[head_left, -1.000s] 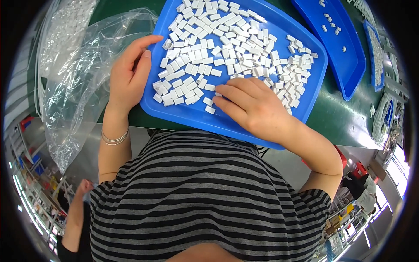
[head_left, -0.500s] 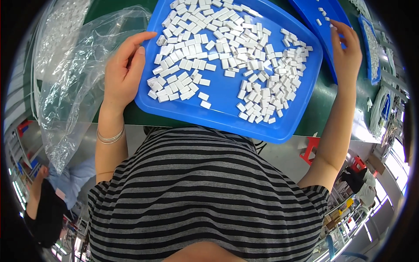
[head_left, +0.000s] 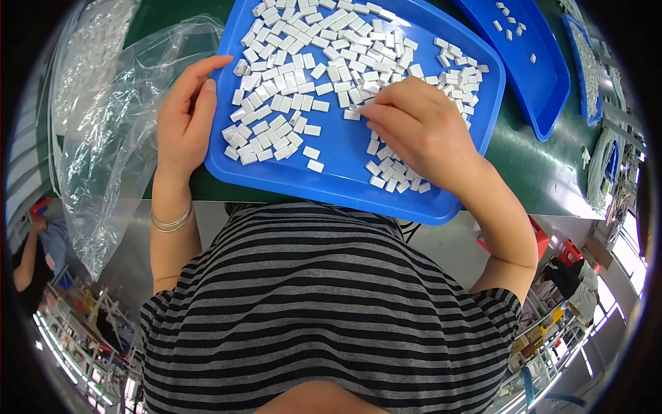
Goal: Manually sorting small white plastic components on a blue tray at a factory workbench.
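A blue tray (head_left: 331,185) in front of me carries many small white rectangular plastic pieces (head_left: 283,83), some showing a hollow end. My left hand (head_left: 185,124) is at the tray's left rim, index finger stretched to the edge and thumb apart, holding nothing. Over the right half of the tray, my right hand (head_left: 427,131) is bent with thumb and index fingertips slightly apart. The fingertips are beside a single white piece (head_left: 352,114); whether they touch it is unclear. Pieces under the right palm are hidden.
A second blue tray (head_left: 545,103) at the right holds several white pieces (head_left: 509,21). Beyond it is a narrow blue tray (head_left: 586,69) of small parts. Clear plastic bags (head_left: 103,138) lie at the left of the green table (head_left: 531,179). Other people are at the lower sides.
My right hand has come from the second tray, left and nearer, to above the pieces in the large tray. More white pieces show in the second tray. The large tray sits slightly further left.
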Tool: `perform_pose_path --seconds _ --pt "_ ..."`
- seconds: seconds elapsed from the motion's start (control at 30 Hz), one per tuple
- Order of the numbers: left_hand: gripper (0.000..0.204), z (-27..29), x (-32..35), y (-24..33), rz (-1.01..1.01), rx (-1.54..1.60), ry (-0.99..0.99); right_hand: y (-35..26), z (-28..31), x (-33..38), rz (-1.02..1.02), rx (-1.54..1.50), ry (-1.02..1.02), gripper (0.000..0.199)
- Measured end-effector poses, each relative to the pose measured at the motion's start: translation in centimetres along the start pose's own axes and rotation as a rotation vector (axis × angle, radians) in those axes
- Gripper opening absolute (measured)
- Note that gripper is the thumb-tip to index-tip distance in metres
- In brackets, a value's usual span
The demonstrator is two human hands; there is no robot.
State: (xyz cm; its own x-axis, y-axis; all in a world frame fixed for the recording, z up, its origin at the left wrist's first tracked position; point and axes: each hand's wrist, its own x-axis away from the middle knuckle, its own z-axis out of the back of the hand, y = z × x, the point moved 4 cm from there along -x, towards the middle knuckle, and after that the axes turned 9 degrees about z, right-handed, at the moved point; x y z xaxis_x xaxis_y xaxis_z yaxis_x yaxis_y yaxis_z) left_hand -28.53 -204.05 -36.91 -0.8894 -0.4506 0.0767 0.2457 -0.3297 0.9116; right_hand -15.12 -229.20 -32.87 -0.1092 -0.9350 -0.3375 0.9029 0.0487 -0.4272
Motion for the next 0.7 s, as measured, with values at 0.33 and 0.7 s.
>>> perform_pose_path --seconds 0.33,0.7 --pt "0.028 0.0 -0.1 -0.2 0.005 -0.018 0.01 -2.0 -1.8 -1.1 0.148 0.177 -0.172 0.039" --pt "0.028 0.3 0.0 -0.4 0.022 -0.012 0.001 -0.6 -0.1 -2.0 0.01 0.02 -0.006 0.029"
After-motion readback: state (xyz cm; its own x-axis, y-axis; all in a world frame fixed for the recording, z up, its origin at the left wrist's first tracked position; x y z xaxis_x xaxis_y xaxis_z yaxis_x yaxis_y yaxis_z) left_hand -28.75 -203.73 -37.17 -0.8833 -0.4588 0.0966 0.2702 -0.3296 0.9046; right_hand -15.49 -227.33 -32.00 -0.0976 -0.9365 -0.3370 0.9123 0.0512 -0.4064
